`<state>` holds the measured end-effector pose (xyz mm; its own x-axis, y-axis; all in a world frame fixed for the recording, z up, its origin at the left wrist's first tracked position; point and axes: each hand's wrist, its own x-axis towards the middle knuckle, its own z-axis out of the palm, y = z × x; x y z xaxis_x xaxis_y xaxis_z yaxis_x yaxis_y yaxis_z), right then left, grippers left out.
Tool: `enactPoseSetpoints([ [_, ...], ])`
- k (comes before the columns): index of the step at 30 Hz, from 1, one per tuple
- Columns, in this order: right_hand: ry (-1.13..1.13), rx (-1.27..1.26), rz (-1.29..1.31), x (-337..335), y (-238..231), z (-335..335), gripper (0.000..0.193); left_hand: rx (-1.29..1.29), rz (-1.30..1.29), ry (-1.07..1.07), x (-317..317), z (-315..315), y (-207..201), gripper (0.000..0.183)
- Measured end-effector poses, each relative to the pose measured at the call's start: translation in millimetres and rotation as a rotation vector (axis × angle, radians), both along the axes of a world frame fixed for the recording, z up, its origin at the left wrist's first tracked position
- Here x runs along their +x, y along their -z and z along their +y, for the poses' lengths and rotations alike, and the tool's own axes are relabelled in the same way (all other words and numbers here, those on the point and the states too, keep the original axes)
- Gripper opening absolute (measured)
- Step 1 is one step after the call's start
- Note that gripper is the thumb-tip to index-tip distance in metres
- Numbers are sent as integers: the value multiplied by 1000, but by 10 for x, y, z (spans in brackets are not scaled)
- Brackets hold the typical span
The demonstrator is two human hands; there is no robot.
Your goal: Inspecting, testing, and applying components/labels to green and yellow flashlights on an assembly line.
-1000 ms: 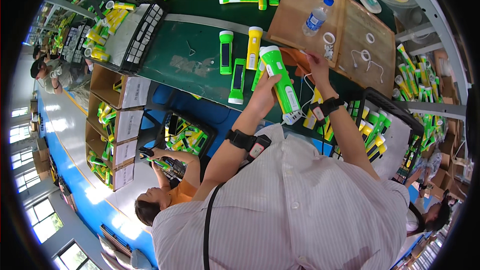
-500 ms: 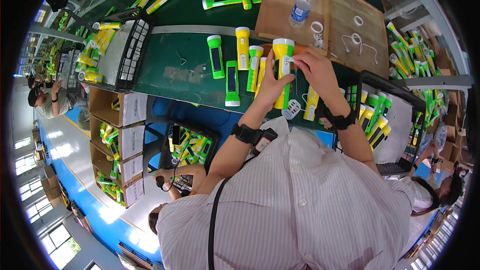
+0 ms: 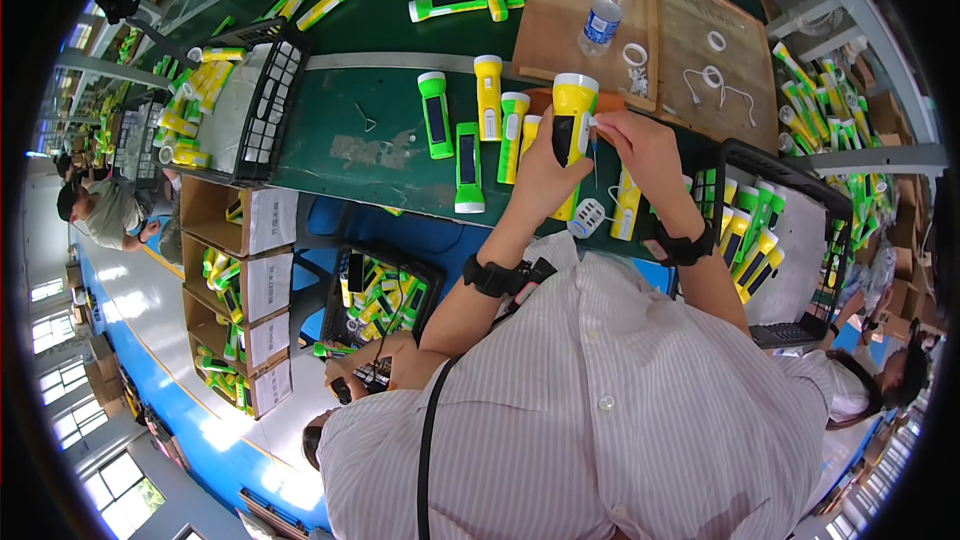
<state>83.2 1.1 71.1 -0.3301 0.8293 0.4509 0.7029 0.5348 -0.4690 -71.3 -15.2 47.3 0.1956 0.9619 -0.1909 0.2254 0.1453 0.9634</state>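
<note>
I have the left hand point(image 3: 548, 172) wrapped around a yellow flashlight point(image 3: 576, 95), its wide head pointing away from the body and its dark panel partly showing beside the thumb. It is held over the near edge of the green tabletop point(image 3: 385, 130). The fingertips of my right hand point(image 3: 643, 148) are pinched together on a small white piece point(image 3: 597, 121) at the flashlight's right side; I cannot tell whether that piece goes into the body or only touches it. An orange-brown cloth point(image 3: 540, 101) shows behind the grip.

Just below the hands I see a white multi-port block point(image 3: 586, 219), with another yellow flashlight point(image 3: 626, 202) near it on the right. To the left lie a tall yellow flashlight point(image 3: 488, 100) and two green flashlights point(image 3: 468, 168) with dark panels. Farther off, a wooden board point(image 3: 555, 10) carries a clear bottle point(image 3: 602, 25), a white ring point(image 3: 634, 47) and a white cable point(image 3: 737, 92). On my right, a black crate point(image 3: 785, 173) holds more green and yellow flashlights.
</note>
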Motion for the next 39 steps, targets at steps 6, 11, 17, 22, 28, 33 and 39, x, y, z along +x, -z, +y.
enactPoseSetpoints([
  [6, 4, 73, 58, 29, 20, -35, 15, 128, -61, 25, -1, -36, 24, 81],
  [11, 33, 46, 101, 52, -91, -118, 13, 181, -83, 91, -95, 72, 62, 79],
  [17, 247, 21, 83, 143, -93, -79, 14, -458, -772, -297, -575, 205, -32, 46],
  [22, 140, -43, 92, -108, -82, -139, 27, -334, -984, -174, -535, 134, -143, 48],
  [28, -241, -36, 67, -492, -306, -417, 37, -340, -1153, -190, -429, 108, -195, 41],
  [33, -299, 196, -87, -518, -384, -241, 40, -505, -1332, -153, -317, 98, -121, 39],
  [39, 48, -87, 411, -354, -305, -339, 40, -541, -1540, -299, -305, 92, -190, 35],
])
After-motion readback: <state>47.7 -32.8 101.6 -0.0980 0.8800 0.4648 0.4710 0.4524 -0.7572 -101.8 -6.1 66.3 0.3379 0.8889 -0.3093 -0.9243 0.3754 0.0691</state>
